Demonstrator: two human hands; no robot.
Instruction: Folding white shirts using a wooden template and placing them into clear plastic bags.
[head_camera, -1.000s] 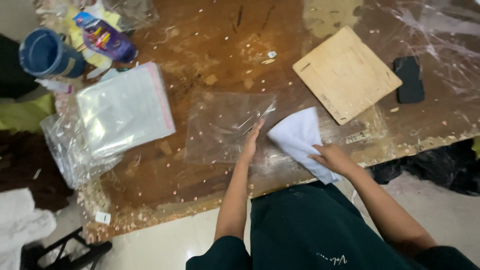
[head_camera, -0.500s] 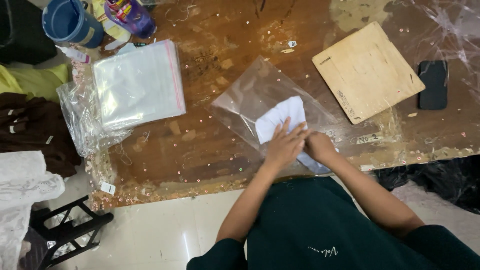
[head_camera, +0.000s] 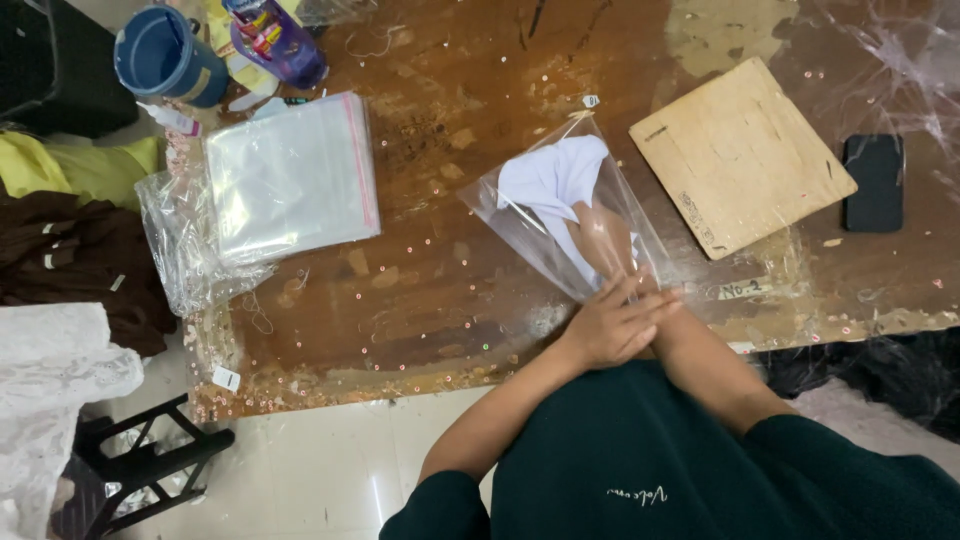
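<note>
White folded cloth (head_camera: 548, 178) inside clear bag (head_camera: 640, 235), right hand (head_camera: 603, 240) inside, left hand (head_camera: 610, 325) at mouth

Your right hand (head_camera: 603, 240) is showing only dimly through the clear bag (head_camera: 570, 215), its grip on the white cloth (head_camera: 550, 180) unclear. At the far edge, the frame is cutting off the blue cup (head_camera: 165, 55).

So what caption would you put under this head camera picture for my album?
Right hand pushes white cloth into a clear plastic bag; left hand holds its mouth.
</note>
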